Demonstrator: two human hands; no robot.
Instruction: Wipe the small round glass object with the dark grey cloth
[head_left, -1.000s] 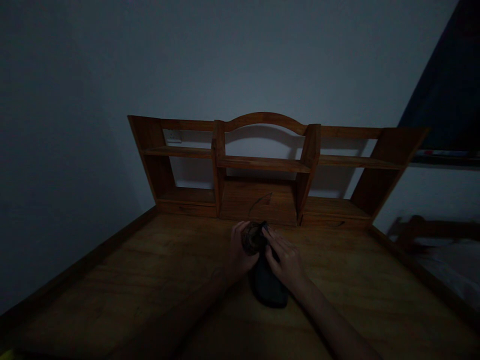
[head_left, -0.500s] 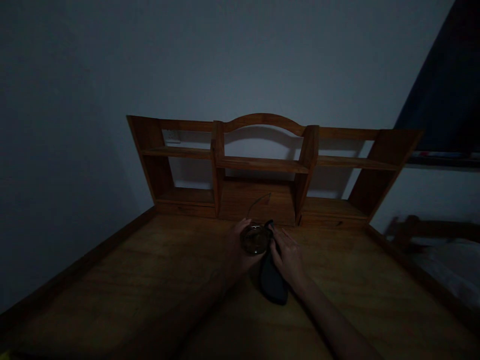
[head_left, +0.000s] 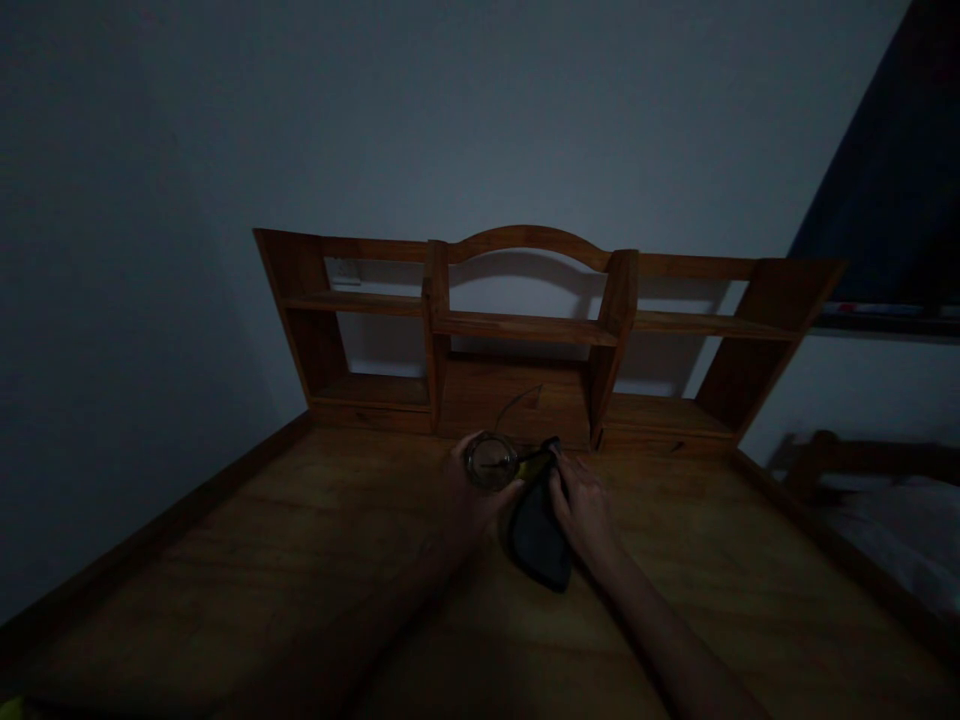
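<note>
My left hand (head_left: 474, 505) is wrapped round a clear round glass vessel (head_left: 491, 462), whose rim faces up toward me. A thin dark line shows across or inside the glass; I cannot tell which. Close by on the right, my right hand (head_left: 589, 512) grips the upper end of a dark, flat, pouch-like item (head_left: 540, 540). Its wide rounded end points down toward me. Between the glass and this item shows a small yellowish patch (head_left: 534, 467), too dim to name.
The hands are over a wooden desk (head_left: 300, 560). Along its back stands a wooden shelf unit (head_left: 525, 328) against the wall. A thin wire-like line (head_left: 517, 400) rises behind the glass. Pale bedding (head_left: 900, 530) lies beyond the right edge. The room is dim.
My left hand and the glass have shifted a little left and up. The dark item has turned to show more of its broad face, and the yellowish patch has come into view.
</note>
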